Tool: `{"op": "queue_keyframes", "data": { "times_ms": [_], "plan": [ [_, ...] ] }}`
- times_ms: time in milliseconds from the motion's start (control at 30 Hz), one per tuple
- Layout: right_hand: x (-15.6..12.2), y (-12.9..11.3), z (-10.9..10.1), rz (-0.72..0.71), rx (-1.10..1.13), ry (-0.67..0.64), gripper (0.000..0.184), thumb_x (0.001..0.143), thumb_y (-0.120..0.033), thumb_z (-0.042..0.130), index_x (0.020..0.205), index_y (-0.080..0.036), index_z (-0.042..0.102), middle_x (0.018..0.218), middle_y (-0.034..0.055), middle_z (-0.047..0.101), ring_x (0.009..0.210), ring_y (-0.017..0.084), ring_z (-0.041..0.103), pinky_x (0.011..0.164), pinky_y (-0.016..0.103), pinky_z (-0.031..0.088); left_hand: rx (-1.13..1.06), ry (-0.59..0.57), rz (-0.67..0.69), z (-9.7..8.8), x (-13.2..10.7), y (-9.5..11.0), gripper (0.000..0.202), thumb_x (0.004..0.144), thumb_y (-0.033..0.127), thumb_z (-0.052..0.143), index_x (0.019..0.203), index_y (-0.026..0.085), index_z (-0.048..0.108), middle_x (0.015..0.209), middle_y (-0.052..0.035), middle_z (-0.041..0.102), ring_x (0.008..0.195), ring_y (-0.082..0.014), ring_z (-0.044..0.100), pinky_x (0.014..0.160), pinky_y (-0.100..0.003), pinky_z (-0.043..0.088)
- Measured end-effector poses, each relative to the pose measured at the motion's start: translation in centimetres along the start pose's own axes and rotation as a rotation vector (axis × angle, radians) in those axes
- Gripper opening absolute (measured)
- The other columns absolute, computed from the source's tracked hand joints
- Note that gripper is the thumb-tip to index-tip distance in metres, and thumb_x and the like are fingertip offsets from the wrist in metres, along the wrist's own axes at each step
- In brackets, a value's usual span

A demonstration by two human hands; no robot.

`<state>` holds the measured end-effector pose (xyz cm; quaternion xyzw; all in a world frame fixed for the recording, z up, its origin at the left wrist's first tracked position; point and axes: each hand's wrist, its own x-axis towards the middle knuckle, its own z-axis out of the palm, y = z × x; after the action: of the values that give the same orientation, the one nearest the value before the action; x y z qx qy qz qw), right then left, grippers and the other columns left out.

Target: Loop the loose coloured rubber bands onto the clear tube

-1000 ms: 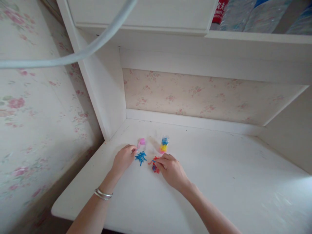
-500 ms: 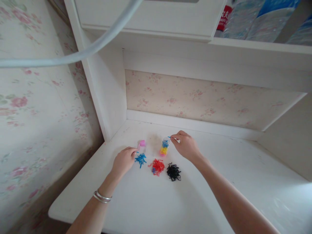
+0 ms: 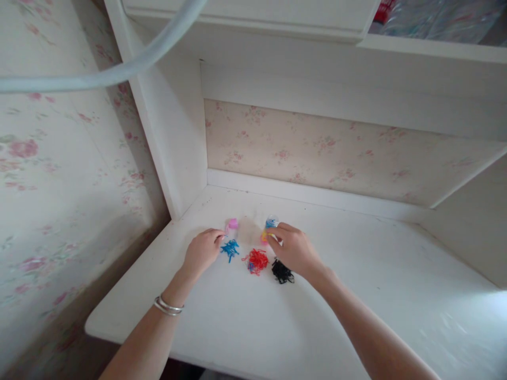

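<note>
My left hand (image 3: 203, 252) is closed in a pinch just above and left of a small pile of blue rubber bands (image 3: 230, 249). A thin bluish bit, seemingly one band, shows at its fingertips. My right hand (image 3: 293, 247) has thumb and finger pinched in front of a small clear container (image 3: 272, 220), partly covering it. Blue bands lie over yellow ones inside, with pink at its near end. Whether the right fingertips hold anything is hidden. Red bands (image 3: 257, 260) with a few blue strands, and black bands (image 3: 281, 271), lie in piles nearer me.
A pink piece (image 3: 233, 224) lies beyond the blue pile on the white desk (image 3: 237, 316). Shelving (image 3: 253, 24) overhangs the back, with plastic-wrapped bottles (image 3: 431, 21) at upper right. A white tube (image 3: 130, 68) crosses the upper left.
My right hand has come from the container's mouth down and left, across its front. The blue band seen in its fingers no longer shows. My left hand remains by the blue pile.
</note>
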<state>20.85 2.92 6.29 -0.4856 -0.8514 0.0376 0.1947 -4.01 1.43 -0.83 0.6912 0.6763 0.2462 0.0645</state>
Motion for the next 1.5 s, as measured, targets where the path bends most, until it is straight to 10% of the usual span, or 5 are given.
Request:
{"op": "queue_keyframes", "data": {
  "times_ms": [367,1167,1500],
  "plan": [
    [-4.3,-3.3,6.3,-0.019,-0.098,-0.167,0.025,0.089,-0.030,0.041,0.094,-0.024,0.064,0.096,0.0040,0.061,0.087,0.017,0.057,0.074,0.027,0.039,-0.010,0.035,0.025,0.2,-0.1,0.2,0.023,0.087,0.027,0.044,0.094,0.025,0.066,0.098,-0.0016,0.068,0.089,-0.0160,0.062,0.081,-0.025,0.044],
    [-6.0,-2.7,6.3,-0.021,0.296,0.063,0.026,0.092,-0.030,0.041,0.092,-0.025,0.066,0.090,0.0029,0.060,0.083,0.013,0.055,0.072,0.023,0.041,-0.098,0.123,0.052,0.5,0.1,0.0,0.022,0.085,0.028,0.046,0.092,0.024,0.066,0.097,-0.0023,0.069,0.089,-0.0168,0.063,0.081,-0.026,0.046],
    [-9.6,-2.7,7.1,-0.079,0.382,0.000,0.029,0.093,-0.028,0.038,0.097,-0.025,0.067,0.083,0.0030,0.059,0.076,0.012,0.055,0.071,0.023,0.042,-0.327,0.080,0.131,-1.3,2.2,7.3,0.028,0.085,0.038,0.048,0.099,0.021,0.064,0.091,-0.0020,0.071,0.074,-0.0137,0.064,0.072,-0.023,0.050]
  ]
}}
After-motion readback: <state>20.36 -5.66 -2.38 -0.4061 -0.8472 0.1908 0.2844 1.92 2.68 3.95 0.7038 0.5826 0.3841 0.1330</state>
